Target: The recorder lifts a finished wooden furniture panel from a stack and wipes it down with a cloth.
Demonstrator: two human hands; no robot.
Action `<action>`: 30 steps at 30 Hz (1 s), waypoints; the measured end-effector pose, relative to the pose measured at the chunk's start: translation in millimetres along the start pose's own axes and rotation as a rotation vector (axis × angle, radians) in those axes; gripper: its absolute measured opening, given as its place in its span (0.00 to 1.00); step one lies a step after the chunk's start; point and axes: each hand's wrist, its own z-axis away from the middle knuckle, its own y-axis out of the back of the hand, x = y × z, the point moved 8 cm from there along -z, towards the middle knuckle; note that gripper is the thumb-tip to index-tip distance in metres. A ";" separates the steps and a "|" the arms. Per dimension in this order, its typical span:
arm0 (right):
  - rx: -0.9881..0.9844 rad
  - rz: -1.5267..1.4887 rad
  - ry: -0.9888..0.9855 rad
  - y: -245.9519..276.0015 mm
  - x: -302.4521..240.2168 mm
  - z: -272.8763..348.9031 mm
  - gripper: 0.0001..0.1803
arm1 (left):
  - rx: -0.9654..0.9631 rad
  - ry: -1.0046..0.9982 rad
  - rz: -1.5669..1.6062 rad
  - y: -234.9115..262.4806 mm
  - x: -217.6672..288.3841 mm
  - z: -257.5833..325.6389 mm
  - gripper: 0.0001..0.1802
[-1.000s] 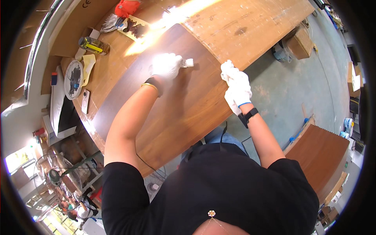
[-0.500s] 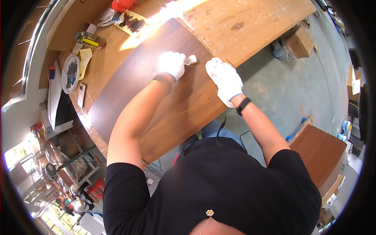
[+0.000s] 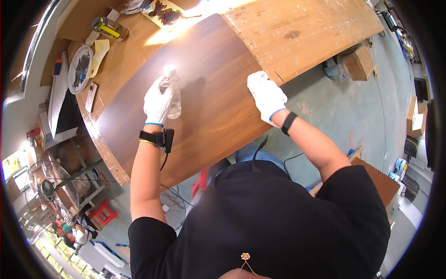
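My left hand [image 3: 158, 103], in a white knit glove, is closed around a clear plastic bottle [image 3: 175, 103] with a whitish cap, held over the left half of a dark brown wood panel [image 3: 213, 93]. Part of the bottle is hidden by the fingers. At the panel's right edge is my right hand [image 3: 268, 96], also gloved in white, its fingers curled in. Something white may be bunched under those fingers, but it blends with the glove. The panel lies on a worn, paint-marked wooden table [image 3: 297, 35].
Along the table's left side are a white plate with dark smears [image 3: 73, 80], yellow paper [image 3: 101, 53], a phone [image 3: 91, 96] and a dark bottle with a yellow band [image 3: 110, 29]. A fan [image 3: 55, 188] and a red stool [image 3: 103, 213] stand at lower left. A cardboard box [image 3: 358, 63] sits beyond the right edge.
My left hand has swung left and nearer to me, and the bottle has turned from pointing right to pointing away from me. My right hand has shifted only slightly.
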 end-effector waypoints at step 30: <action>-0.374 -2.326 0.188 16.3 -4.7 31.8 0.28 | -0.414 -0.677 -0.785 -97.8 162.4 40.8 0.10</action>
